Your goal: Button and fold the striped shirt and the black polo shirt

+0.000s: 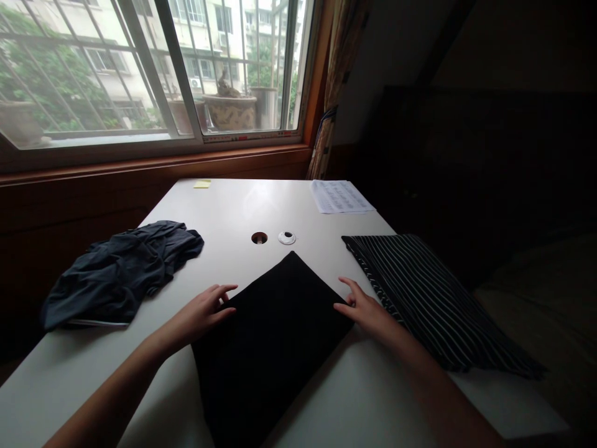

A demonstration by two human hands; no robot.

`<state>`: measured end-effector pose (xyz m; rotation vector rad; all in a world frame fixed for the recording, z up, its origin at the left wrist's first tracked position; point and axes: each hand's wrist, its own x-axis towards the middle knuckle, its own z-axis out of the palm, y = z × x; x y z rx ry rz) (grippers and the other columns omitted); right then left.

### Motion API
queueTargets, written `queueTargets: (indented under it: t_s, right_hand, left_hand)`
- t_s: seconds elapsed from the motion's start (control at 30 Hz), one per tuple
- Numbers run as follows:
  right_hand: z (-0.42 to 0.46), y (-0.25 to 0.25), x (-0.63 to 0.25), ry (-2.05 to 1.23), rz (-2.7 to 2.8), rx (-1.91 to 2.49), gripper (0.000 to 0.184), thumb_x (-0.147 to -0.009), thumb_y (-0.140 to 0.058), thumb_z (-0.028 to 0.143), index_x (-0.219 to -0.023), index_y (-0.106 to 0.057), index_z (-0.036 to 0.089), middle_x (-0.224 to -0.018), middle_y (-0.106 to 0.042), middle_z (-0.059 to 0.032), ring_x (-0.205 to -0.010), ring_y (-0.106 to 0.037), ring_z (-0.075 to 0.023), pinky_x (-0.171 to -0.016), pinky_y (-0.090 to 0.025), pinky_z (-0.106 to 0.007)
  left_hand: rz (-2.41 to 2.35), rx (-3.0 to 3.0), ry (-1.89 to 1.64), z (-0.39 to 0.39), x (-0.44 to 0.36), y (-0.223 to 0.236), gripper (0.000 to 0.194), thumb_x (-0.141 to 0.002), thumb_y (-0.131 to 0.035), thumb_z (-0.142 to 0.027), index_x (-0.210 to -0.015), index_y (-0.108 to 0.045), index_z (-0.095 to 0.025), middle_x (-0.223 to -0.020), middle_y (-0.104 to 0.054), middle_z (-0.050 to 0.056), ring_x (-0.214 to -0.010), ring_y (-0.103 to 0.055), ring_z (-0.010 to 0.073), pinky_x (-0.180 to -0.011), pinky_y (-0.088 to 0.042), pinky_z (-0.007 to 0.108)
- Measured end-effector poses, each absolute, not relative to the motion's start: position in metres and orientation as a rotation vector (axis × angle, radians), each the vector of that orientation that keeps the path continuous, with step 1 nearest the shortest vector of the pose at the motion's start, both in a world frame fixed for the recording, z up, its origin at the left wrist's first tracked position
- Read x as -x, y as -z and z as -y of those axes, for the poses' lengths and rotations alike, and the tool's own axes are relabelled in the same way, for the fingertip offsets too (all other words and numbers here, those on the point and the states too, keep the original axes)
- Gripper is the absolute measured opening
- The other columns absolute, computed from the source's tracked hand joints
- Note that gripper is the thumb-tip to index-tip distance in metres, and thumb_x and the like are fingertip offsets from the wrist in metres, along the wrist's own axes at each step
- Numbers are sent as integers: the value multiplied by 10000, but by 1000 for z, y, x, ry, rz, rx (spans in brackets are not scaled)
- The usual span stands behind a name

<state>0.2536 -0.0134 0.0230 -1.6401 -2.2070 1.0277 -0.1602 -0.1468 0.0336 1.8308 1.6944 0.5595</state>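
Observation:
A plain black piece of folded cloth point(280, 330) lies on the white table in front of me, one corner pointing away; its kind of garment cannot be made out. My left hand point(211, 311) is at the cloth's left edge, thumb resting by it and fingers apart. At the right corner is my right hand point(357, 303), its thumb touching the cloth and its index finger stretched out above. Neither hand grips the fabric. To the left lies a crumpled dark blue-grey garment point(125, 267). A black cloth with white stripes point(433, 298) lies flat on the right.
The white table point(224, 218) has a round cable hole point(259, 238) with a white cap point(286, 238) beside it. Printed papers point(342, 196) lie at the far right, a yellow sticky-note pad point(202, 184) at the far left. Beyond stands a barred window point(153, 68) with a curtain point(331, 93).

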Motion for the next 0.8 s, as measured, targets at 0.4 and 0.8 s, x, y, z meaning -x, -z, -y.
queueTargets:
  t_s: [0.4,0.8]
  right_hand:
    - [-54,-11,-215,-583,2185,1496,494,-864,-608,284,-1343,-512,211,-874,-637,-12,-812,-641,-210,-757,-453,-303]
    - [-92,-28,-98,-378,2425,1275,392,-942,-578,224,-1333,-558,211,-1229,-671,-111,-1146,-587,-266,-994,-442,-386]
  left_hand:
    - [-1652,-1703,-448,146,141,-41,452,-911,-582,-434,-1313,-512,-241,-941,-659,21,-826,-633,205,-742,-460,305]
    - [-1794,-1718,-490,211,94,-42,321,-957,-508,-362,-1256,-448,-263,-898,-671,18,-784,-654,210,-737,-503,345]
